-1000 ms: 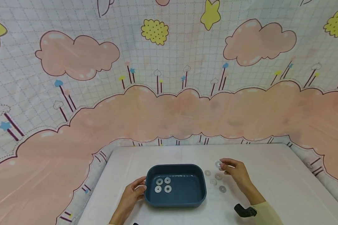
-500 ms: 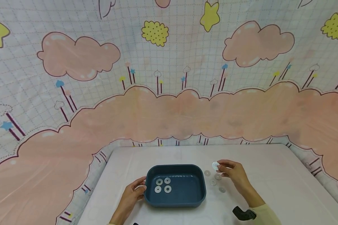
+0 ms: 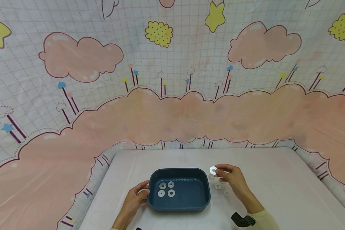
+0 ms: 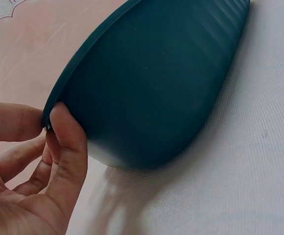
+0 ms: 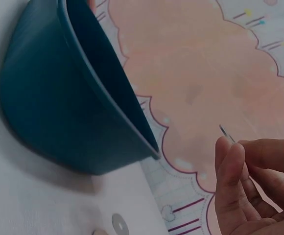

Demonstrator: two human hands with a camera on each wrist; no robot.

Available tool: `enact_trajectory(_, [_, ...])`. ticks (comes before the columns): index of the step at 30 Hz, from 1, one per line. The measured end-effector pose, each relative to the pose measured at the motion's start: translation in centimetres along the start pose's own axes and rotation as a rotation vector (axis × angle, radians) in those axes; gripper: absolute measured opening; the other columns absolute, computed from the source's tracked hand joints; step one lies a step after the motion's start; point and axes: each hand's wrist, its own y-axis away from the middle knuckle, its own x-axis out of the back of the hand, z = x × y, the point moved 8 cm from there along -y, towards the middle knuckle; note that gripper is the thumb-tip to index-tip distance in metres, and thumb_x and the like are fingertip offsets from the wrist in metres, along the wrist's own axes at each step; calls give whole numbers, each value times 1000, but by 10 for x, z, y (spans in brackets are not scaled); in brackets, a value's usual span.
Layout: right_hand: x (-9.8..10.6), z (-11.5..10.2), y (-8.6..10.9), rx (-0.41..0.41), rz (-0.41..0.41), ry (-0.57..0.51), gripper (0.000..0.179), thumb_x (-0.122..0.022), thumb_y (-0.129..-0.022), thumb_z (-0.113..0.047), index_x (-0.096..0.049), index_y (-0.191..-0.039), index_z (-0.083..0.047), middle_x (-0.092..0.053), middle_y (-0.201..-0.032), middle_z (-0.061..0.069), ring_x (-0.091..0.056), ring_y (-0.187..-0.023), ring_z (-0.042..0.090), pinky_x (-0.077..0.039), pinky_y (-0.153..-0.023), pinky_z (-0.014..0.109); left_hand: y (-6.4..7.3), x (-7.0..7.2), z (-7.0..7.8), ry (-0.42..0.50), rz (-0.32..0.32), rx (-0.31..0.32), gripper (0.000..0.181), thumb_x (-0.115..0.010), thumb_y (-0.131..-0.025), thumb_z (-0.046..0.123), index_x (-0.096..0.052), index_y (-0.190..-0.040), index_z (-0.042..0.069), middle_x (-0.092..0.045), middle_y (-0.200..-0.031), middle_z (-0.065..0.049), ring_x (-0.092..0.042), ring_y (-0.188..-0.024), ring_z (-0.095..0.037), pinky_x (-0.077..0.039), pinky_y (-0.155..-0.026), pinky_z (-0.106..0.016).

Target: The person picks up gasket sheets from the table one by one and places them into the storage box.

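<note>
A dark blue rectangular plastic basin (image 3: pixel 179 207) stands on the white table, with several flat metal washers (image 3: pixel 171 193) lying in its left half. My left hand (image 3: pixel 132 199) pinches the basin's left rim; in the left wrist view the thumb (image 4: pixel 68 132) lies against the outer wall. Just beyond the basin's right back corner, my right hand (image 3: pixel 234 180) holds one washer (image 3: pixel 211 170) between thumb and fingertips, above the table. Edge-on in the right wrist view, that washer (image 5: pixel 224 131) sticks out past the fingertips.
Several more washers (image 3: pixel 217 186) lie on the table right of the basin, partly under the right hand. The white table (image 3: pixel 276 179) reaches back to a cloth backdrop (image 3: pixel 189 118) printed with clouds and stars. A black wrist strap (image 3: pixel 242 219) sits on the right forearm.
My right hand has moved left toward the basin with the pinched washer, which shows brighter now. The left hand and the basin have stayed in place.
</note>
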Motion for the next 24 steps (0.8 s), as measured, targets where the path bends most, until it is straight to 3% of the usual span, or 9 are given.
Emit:
enact_trajectory(4, [-10,-4,1,8,-16,-18,31,-65,-92,-9,-64,-119,5,-69,-106,14,-72,-87,25,-57,-71,24,0,0,-1,7,-5,-1,46,-58,-92,4,-52,-138,0,-53,-113,-10,-57,-84,-17,-52,-67,-29])
enact_trajectory(15, [-39,-14,2,15,-90,-76,34,-67,-90,-8,-62,-120,8,-69,-95,9,-71,-82,19,-58,-69,24,2,-1,6,3,-13,-28,48,-59,-90,4,-53,-138,1,-53,-114,-11,-58,-87,-14,-53,-69,-28])
enact_trajectory(24, [-64,-13,3,0,-129,-94,32,-67,-90,-7,-63,-118,9,-69,-92,8,-71,-80,19,-58,-69,23,2,-1,3,20,-14,-28,48,-59,-90,3,-52,-138,-1,-53,-113,-10,-59,-85,-13,-53,-68,-28])
